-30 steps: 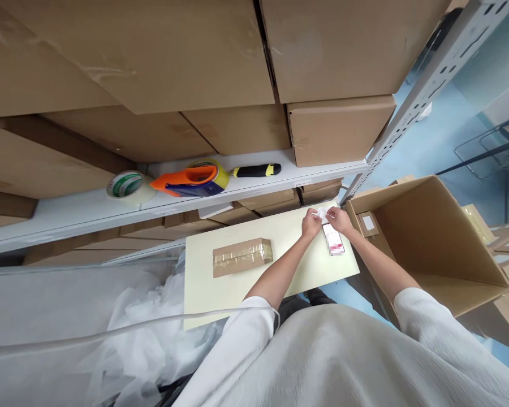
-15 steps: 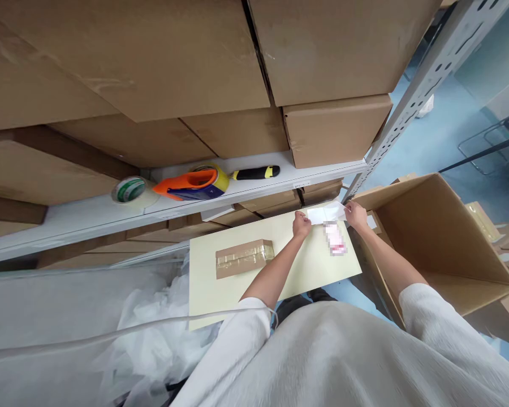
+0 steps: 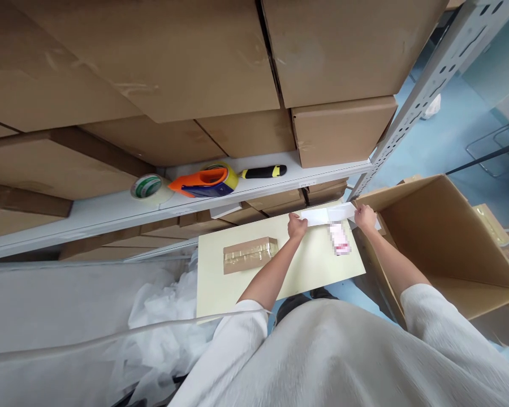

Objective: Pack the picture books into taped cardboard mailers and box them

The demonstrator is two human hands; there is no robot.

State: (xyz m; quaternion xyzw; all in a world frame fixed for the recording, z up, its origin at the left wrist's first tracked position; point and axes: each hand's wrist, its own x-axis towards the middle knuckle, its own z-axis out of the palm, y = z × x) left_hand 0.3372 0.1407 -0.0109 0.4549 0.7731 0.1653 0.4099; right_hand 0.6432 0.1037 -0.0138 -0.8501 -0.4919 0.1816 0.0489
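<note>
While stretched between both grips, white paper strip [image 3: 328, 215], left hand [image 3: 297, 226], right hand [image 3: 365, 217] seemingly pinching its ends.

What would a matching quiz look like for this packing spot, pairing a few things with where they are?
Things:
1. white paper strip
2. taped parcel
3. orange tape dispenser
4. open cardboard box

Places:
A. on the white shelf
B. stretched between both hands
C. beside the board, on the person's right
D. lying on the pale board

Pairs: 1-B, 2-D, 3-A, 4-C
</note>
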